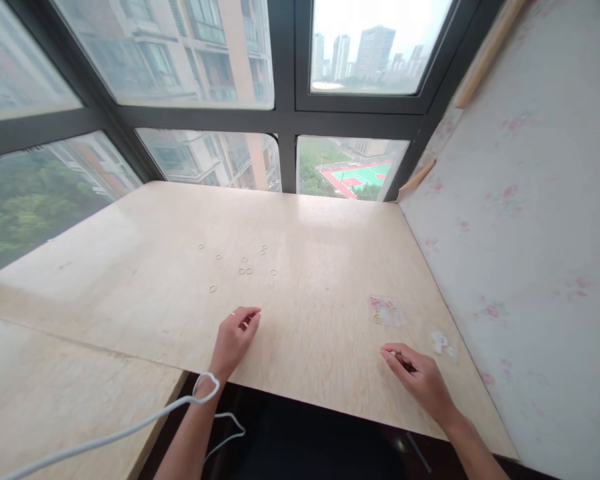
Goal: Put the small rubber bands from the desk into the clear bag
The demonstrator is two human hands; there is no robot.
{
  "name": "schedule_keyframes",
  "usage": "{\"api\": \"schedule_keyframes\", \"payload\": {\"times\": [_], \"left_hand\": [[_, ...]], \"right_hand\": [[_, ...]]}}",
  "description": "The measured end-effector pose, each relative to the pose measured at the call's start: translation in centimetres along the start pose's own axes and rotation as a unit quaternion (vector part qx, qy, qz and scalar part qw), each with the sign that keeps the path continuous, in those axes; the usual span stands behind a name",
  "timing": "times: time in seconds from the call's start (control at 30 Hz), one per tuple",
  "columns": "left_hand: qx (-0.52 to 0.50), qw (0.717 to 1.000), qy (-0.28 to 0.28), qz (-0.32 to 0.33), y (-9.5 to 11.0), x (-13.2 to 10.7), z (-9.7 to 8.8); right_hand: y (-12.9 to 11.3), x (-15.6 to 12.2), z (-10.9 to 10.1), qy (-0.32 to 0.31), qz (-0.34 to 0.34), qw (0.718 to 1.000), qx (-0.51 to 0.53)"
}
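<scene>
My left hand (234, 339) rests near the front of the table, its fingers curled in toward the thumb. Whatever it may hold is hidden. Beyond it lie several thin small rings, among them one ring (213, 289) closest to the hand and a touching pair (245, 271). On the right, my right hand (420, 380) has thumb and forefinger pinched together; a tiny pale spot shows between them, too small to name. Past its fingertips is a clear plastic bag (393, 318) with small red and yellow pieces. Beside the hand lies another clear bag with white pieces (440, 343).
The pale table (320, 360) meets windows at the back and a flowered wall (525, 253) on the right. A white cable (115, 437) runs from lower left and loops at my left wrist. The front edge (300, 401) drops to a dark space.
</scene>
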State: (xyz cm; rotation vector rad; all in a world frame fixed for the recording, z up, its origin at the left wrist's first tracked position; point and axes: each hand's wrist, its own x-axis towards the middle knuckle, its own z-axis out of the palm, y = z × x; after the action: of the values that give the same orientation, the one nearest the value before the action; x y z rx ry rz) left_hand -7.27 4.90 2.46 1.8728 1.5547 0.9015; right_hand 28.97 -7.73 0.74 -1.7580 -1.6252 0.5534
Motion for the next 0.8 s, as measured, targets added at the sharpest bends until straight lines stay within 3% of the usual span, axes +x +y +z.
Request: {"api": "schedule_keyframes", "payload": {"times": [0.13,0.23,0.43,0.8], "left_hand": [[0.183,0.977,0.069,-0.087,-2.6,2.9,-3.6],[0.267,0.954,0.075,-0.114,-4.4,4.5,-5.6],[0.298,0.948,0.011,-0.115,-6.3,6.4,-7.1],[0.38,0.918,-0.098,-0.057,-5.9,8.3,-8.9]], "right_hand": [[-0.1,0.3,-0.5,0.009,0.036,0.998,0.059],[0.1,0.3,-0.7,-0.003,0.031,0.995,0.093],[1.7,-0.2,-0.4,-0.004,0.027,0.998,0.065],[2.5,-0.3,0.2,0.015,-0.004,1.0,0.026]]}}
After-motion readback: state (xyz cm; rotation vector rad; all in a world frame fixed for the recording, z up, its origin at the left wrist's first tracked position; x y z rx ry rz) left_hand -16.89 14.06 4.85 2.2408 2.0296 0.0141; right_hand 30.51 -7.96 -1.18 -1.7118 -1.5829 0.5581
